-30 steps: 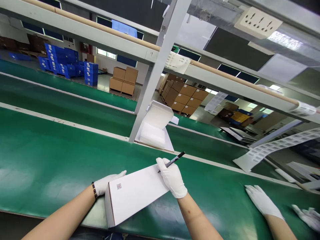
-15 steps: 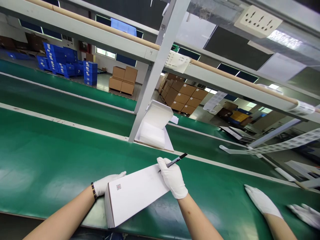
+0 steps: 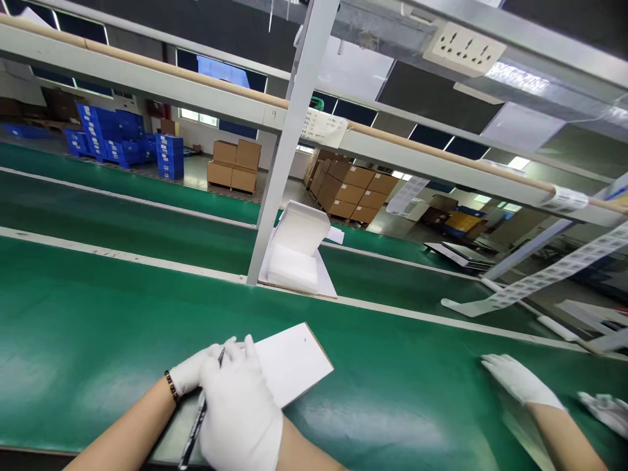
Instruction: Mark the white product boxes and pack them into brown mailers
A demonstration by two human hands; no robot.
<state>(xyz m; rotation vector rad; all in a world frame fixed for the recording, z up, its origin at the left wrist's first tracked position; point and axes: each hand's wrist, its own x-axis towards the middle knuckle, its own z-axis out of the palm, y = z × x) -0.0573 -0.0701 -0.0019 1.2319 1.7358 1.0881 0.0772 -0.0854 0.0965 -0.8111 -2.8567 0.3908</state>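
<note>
A white carton box (image 3: 294,363) lies aslant on the green belt, with a small dark mark near its far end. My right hand (image 3: 243,405), in a white glove, lies over the box's near left part and hides it. A black pen (image 3: 196,422) is held in that hand, pointing down and left. My left hand (image 3: 193,371), also gloved and with a beaded bracelet at the wrist, is at the box's left side. Its fingers are mostly behind my right hand, against the box.
Another person's gloved hand (image 3: 523,379) rests on the belt at the right, a second glove (image 3: 606,412) beyond it. White foam sheets (image 3: 294,268) stand by the metal post (image 3: 289,144). A strip of labels (image 3: 544,278) hangs at right. Blue crates (image 3: 169,157) and brown cartons (image 3: 235,167) stand behind.
My right hand has moved left and down from the box's far end to its near left part, taking the pen along. The square code on the box is now covered.
</note>
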